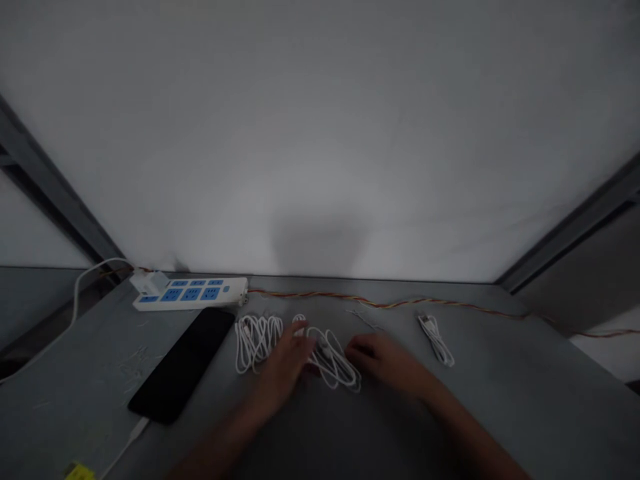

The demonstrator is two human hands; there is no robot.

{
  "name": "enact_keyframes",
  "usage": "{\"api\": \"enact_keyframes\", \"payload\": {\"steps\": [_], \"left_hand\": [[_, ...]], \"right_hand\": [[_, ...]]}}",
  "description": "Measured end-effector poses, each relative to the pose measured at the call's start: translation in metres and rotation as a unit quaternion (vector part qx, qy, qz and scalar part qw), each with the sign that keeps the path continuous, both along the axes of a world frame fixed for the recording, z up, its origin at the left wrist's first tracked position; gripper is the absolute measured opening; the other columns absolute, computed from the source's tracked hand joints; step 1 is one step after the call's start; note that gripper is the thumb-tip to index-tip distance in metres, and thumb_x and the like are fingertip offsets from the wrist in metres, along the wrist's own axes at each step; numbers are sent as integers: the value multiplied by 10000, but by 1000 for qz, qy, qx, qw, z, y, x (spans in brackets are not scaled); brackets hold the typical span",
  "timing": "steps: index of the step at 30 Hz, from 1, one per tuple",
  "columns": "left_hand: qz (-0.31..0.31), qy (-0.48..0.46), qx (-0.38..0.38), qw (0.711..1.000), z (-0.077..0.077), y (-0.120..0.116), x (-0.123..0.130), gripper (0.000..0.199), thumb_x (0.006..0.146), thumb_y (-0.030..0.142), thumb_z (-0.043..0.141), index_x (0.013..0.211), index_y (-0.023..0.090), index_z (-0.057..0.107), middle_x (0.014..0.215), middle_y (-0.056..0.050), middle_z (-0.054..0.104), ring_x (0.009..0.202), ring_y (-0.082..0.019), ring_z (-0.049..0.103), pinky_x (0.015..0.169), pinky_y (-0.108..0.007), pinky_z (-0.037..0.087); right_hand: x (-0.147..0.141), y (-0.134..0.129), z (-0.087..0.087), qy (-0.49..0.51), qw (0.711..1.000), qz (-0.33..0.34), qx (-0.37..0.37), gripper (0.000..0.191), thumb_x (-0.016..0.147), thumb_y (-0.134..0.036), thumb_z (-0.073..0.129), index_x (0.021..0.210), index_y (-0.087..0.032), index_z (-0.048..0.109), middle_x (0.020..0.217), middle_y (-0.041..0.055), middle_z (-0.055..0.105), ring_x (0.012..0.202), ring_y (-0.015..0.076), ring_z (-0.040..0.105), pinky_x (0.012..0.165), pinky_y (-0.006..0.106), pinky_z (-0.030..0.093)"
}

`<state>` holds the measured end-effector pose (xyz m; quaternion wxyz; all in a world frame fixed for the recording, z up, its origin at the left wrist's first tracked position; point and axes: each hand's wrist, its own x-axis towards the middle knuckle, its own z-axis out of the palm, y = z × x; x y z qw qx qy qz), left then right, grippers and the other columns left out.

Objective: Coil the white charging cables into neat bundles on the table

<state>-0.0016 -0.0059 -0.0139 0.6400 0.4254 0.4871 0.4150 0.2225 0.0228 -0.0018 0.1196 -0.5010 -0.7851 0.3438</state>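
My left hand (285, 363) is curled over the left side of a looped white cable (334, 363), and its fingertips seem to touch the loops. My right hand (380, 360) lies at the right side of the same bundle, fingers together, at or very near the cable. Dim light hides whether either hand grips it. Left of my left hand lies a second coiled white cable (256, 341). A smaller white cable bundle (436, 340) rests farther right, beyond my right hand.
A white power strip (190, 295) with blue sockets and a white plug adapter (149, 283) stands at the far edge of the grey table (500, 400). A black smartphone (181, 365) lies face up to the left. A twisted red-yellow wire (385, 303) runs along the back.
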Motion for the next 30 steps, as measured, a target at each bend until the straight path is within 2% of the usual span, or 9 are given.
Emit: {"api": "enact_keyframes", "payload": {"steps": [2, 5, 8, 11, 15, 21, 25, 27, 30], "left_hand": [[-9, 66, 81, 994, 4, -4, 0, 565, 754, 379, 691, 1253, 219, 481, 1221, -97, 618, 707, -137, 661, 601, -247, 479], [-18, 147, 124, 981, 10, -7, 1, 355, 783, 285, 629, 1125, 203, 574, 1087, -61, 682, 733, -144, 663, 658, -258, 495], [9, 190, 154, 970, 10, -4, 0, 256, 794, 266, 595, 1038, 193, 622, 1003, -51, 708, 777, -167, 676, 729, -288, 515], [29, 209, 176, 961, 9, 0, -3, 248, 811, 278, 583, 1037, 189, 633, 972, -57, 724, 829, -184, 684, 783, -310, 516], [26, 241, 189, 952, 10, 0, -6, 269, 848, 315, 563, 1081, 196, 624, 841, -34, 742, 757, -187, 689, 717, -299, 512], [52, 361, 233, 901, 9, 0, -10, 296, 862, 331, 545, 1117, 216, 641, 937, -44, 745, 692, -181, 669, 688, -313, 496], [57, 401, 260, 876, 8, 0, -11, 286, 867, 331, 535, 1107, 219, 644, 833, -22, 724, 670, -176, 652, 696, -309, 490], [55, 401, 261, 877, 8, 0, -11, 260, 856, 323, 549, 1064, 210, 656, 802, -21, 713, 679, -182, 649, 695, -309, 484], [49, 342, 224, 911, 10, 2, -12, 208, 834, 342, 578, 957, 209, 680, 799, -25, 717, 709, -191, 658, 689, -303, 482]], "right_hand": [[0, 0, 4, -21, 999, -1, 33, 333, 951, -376, 474, 841, -167, 709, 786, 43, 690, 688, 165, 594, 594, 242, 382], [-2, -2, 8, -18, 999, -15, 38, 299, 943, -385, 503, 890, -169, 702, 819, 46, 696, 708, 170, 601, 591, 241, 381], [-7, -5, 8, -9, 999, -22, 32, 254, 925, -383, 542, 945, -171, 680, 806, 38, 690, 687, 156, 592, 578, 230, 363], [-11, -9, 6, -23, 999, -24, 37, 185, 865, -307, 611, 998, -188, 658, 806, 18, 682, 666, 141, 566, 562, 220, 322], [-13, -14, 7, -64, 996, 0, 55, 103, 812, -218, 622, 897, -202, 676, 794, 1, 667, 648, 128, 537, 551, 226, 268], [-9, -14, 13, -80, 996, 12, 44, 153, 877, -301, 584, 821, -185, 666, 746, 7, 652, 622, 127, 527, 541, 233, 269], [-3, -11, 13, -60, 998, 9, 31, 140, 872, -295, 594, 841, -182, 670, 779, 13, 663, 662, 139, 555, 560, 230, 312], [1, -10, 12, -52, 998, 6, 19, 148, 875, -299, 588, 848, -182, 674, 784, 13, 669, 675, 145, 567, 573, 232, 333], [5, -8, 15, -50, 999, 2, -13, 138, 859, -286, 593, 871, -187, 688, 811, 15, 682, 716, 162, 588, 601, 238, 369]]}}
